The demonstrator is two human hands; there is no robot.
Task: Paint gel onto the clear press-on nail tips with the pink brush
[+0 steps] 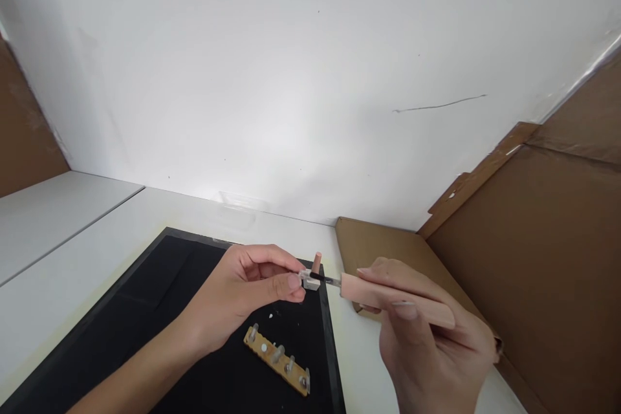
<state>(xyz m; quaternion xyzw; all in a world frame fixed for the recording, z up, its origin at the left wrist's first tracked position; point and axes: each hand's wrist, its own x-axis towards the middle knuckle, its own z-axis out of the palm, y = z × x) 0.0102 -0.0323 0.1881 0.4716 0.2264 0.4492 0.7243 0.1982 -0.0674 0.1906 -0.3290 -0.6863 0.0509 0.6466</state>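
Note:
My left hand (242,291) pinches a small clear block (311,283) between thumb and fingertips above the right edge of the black mat. A short pinkish-brown peg (317,262) stands up right behind the block; whether it is joined to it I cannot tell. Across from it, my right hand (436,336) is wrapped round a wooden-handled tool (395,301) with a thin metal shaft. The tool's dark tip points left and meets the clear block. Below the hands lies a yellowish strip (276,360) bearing several small clear pegs.
The black mat (160,310) covers much of the white table (63,239). A flat cardboard piece (378,239) lies at the back right. Cardboard panels (543,239) rise on the right and far left, and a white wall (291,77) stands behind.

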